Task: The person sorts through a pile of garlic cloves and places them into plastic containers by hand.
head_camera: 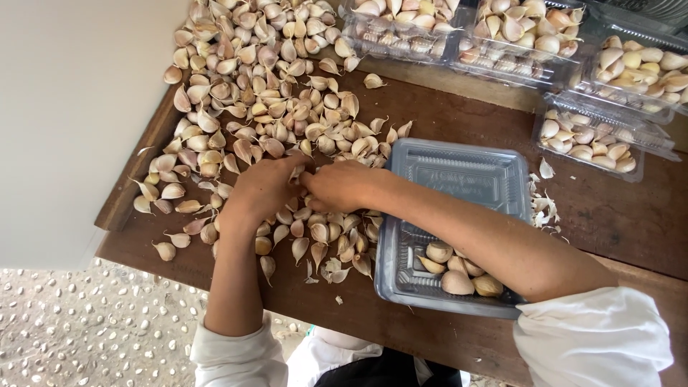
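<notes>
While both hands sort loose cloves [244, 107], clear tray [459, 172] holds few.

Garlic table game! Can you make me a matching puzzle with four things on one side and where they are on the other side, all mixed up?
Things:
1. Loose garlic cloves
2. Open clear tray
3. Filled clear trays
4. Papery garlic skins

Places:
A. Along the far edge of the wooden table
B. Spread in a big pile on the table's left side
C. Under the right forearm, a few cloves inside
D. Scattered just right of the open tray

Pairs: 1-B, 2-C, 3-A, 4-D
</notes>
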